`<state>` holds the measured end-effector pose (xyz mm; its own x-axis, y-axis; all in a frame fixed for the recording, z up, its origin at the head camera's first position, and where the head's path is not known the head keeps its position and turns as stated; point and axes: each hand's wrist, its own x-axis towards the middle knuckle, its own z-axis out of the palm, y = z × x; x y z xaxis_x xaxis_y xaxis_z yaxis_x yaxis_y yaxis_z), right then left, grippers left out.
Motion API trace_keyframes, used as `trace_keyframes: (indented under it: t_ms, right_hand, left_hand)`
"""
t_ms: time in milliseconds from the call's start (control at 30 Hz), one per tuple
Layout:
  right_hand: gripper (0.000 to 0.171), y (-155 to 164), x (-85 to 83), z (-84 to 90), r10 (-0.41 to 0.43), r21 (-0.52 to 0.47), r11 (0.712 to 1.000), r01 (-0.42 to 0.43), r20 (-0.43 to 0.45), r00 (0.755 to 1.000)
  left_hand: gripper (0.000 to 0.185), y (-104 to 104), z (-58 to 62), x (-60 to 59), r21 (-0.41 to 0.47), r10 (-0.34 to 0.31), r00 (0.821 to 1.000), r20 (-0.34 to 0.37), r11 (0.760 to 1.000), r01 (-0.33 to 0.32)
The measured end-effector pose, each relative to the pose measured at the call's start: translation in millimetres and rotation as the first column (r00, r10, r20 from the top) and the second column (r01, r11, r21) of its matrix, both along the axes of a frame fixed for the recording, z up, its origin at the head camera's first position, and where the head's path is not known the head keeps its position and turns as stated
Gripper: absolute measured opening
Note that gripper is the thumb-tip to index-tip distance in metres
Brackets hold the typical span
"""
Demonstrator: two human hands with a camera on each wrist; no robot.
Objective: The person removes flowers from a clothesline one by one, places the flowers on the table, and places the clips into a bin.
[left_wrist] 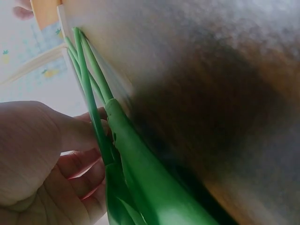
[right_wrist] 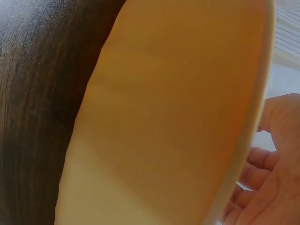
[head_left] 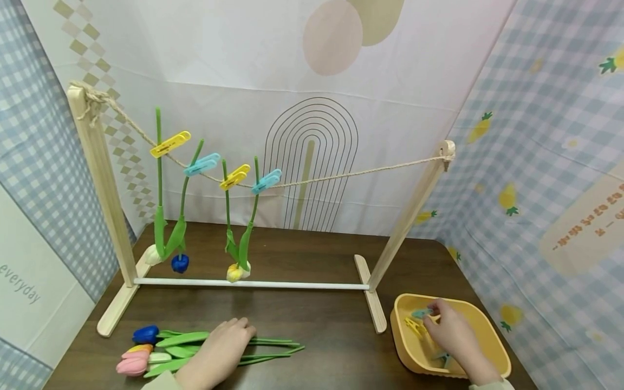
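My left hand (head_left: pixel 224 346) lies over a bunch of artificial tulips (head_left: pixel 182 345) on the table, blue, pink, orange and white heads pointing left. In the left wrist view its thumb and forefinger pinch a green tulip stem (left_wrist: pixel 93 119) beside other stems and broad leaves. At the right, my right hand (head_left: pixel 454 331) reaches into a yellow basket (head_left: pixel 402 338). Its fingertips pinch a blue clothespin (head_left: pixel 421 313) above a yellow clothespin (head_left: pixel 415 327). The basket's wall (right_wrist: pixel 164 112) hides the fingertips in the right wrist view.
A wooden stand with a left post (head_left: pixel 104 189), a right post (head_left: pixel 408 216) and a white crossbar (head_left: pixel 302 285) stands behind. From its rope (head_left: pixel 341 176) several tulips hang head-down by yellow and blue clothespins (head_left: pixel 267 181). Patterned cloth (head_left: pixel 219 54) surrounds the dark table (head_left: pixel 312 254).
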<state>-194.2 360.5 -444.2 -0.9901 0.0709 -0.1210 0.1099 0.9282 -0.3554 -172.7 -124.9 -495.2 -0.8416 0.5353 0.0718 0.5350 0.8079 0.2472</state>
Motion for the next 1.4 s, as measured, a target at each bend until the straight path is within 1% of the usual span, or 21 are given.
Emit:
trace_keyframes:
  t_ms: [200, 267, 433, 533, 600, 667, 767, 867, 967, 1033, 1133, 1233, 1300, 1400]
  right_hand:
    - [0.033, 1, -2.6, -7.1, 0.031, 0.028, 0.999, -0.032, 0.021, 0.999]
    - [0.033, 1, -3.3, -8.4, 0.034, 0.042, 0.998, -0.035, 0.034, 0.999]
    - [0.035, 1, -3.0, -8.0, 0.025, 0.065, 0.998, -0.028, 0.049, 0.998]
    - [0.036, 1, -1.5, -7.0, 0.024, 0.078, 0.997, -0.027, 0.035, 0.999]
    - [0.037, 1, -0.9, -6.4, 0.029, 0.081, 0.996, -0.030, 0.016, 0.999]
    - [0.038, 1, -0.3, -6.1, 0.035, 0.081, 0.996, -0.034, -0.011, 0.999]
    - [0.038, 0, 0.2, -5.5, 0.041, 0.080, 0.996, -0.037, -0.053, 0.998]
    - [0.039, -2, 0.2, -2.7, 0.052, 0.086, 0.995, -0.045, -0.079, 0.996]
    - [0.039, -9, 0.0, 2.7, 0.071, 0.091, 0.994, -0.062, -0.096, 0.993]
    - [0.038, -15, 0.6, 6.5, 0.086, 0.092, 0.993, -0.075, -0.115, 0.990]
    - [0.039, -26, 0.9, 11.6, 0.116, 0.096, 0.990, -0.102, -0.158, 0.981]
    - [0.041, -37, -0.5, 16.1, 0.154, 0.105, 0.985, -0.135, -0.213, 0.965]
    - [0.043, -45, -1.7, 19.5, 0.180, 0.109, 0.982, -0.157, -0.245, 0.953]
    - [0.046, -59, -3.5, 27.1, 0.212, 0.105, 0.976, -0.190, -0.266, 0.940]
  left_hand:
    - [0.019, 0, -0.5, 1.1, 0.005, -0.002, 1.000, -0.005, 1.000, 0.002]
    - [0.019, 0, -0.1, 1.4, 0.011, -0.001, 1.000, 0.005, 1.000, 0.001]
    - [0.020, 0, 1.9, 1.0, 0.022, 0.007, 0.999, 0.054, 1.000, -0.008]
    - [0.020, -1, 2.4, 1.4, 0.024, 0.005, 0.999, 0.043, 1.000, -0.006]
    - [0.019, -1, 2.5, 1.8, 0.030, -0.002, 1.000, 0.017, 1.000, 0.001]
    - [0.013, -2, 3.0, 2.2, 0.041, -0.008, 1.000, -0.002, 0.999, 0.008]
    - [0.005, -3, 3.7, 2.1, 0.063, -0.013, 1.000, 0.005, 0.998, 0.013]
    - [0.009, -3, 5.2, 1.5, 0.087, -0.011, 1.000, 0.021, 0.996, 0.010]
    - [0.011, -4, 6.9, 1.0, 0.108, -0.011, 1.000, -0.005, 0.994, 0.011]
    - [0.013, -4, 8.6, 0.7, 0.118, -0.005, 1.000, -0.025, 0.993, 0.008]
    - [0.021, -4, 12.2, 0.4, 0.130, 0.007, 1.000, -0.023, 0.992, -0.004]
    - [0.031, -4, 16.4, 0.5, 0.145, 0.016, 1.000, -0.010, 0.989, -0.014]
    - [0.036, -5, 19.6, 1.3, 0.157, 0.017, 1.000, -0.015, 0.987, -0.015]
    - [0.046, -6, 25.5, 1.9, 0.174, 0.023, 1.000, -0.010, 0.984, -0.021]
